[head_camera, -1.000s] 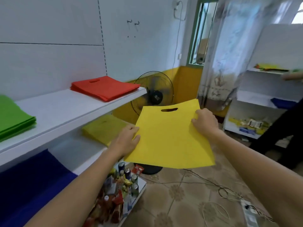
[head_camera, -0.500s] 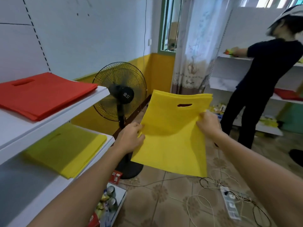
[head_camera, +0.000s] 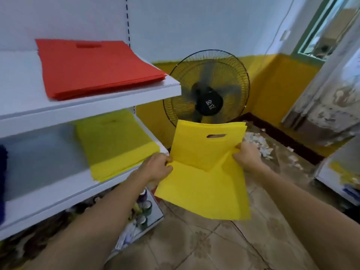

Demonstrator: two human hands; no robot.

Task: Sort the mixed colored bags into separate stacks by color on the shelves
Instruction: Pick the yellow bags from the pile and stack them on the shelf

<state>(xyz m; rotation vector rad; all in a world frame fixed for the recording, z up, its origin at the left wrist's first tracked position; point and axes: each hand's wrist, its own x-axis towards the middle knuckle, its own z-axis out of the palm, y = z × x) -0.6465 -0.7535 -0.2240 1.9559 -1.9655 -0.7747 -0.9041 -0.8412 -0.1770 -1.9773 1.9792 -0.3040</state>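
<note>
I hold a few flat yellow bags (head_camera: 204,172) with a cut-out handle in front of me, over the floor. My left hand (head_camera: 156,168) pinches their left edge and my right hand (head_camera: 246,156) grips the right edge. Just left of them, a stack of yellow bags (head_camera: 115,145) lies on the lower white shelf (head_camera: 48,197). A stack of red bags (head_camera: 93,67) lies on the upper shelf (head_camera: 97,106). Part of a dark blue bag stack (head_camera: 3,172) shows at the far left of the lower shelf.
A black standing fan (head_camera: 206,90) stands right behind the held bags, in the corner. Cans and small goods (head_camera: 142,213) crowd the bottom shelf below my left arm. A curtain (head_camera: 327,106) hangs at right, with another white shelf unit (head_camera: 342,184) at the right edge. Tiled floor lies below.
My view has swung back left toward the shelves, and the other person is out of sight. The yellow bags in my hands have come nearer the yellow stack, their layers now splayed apart.
</note>
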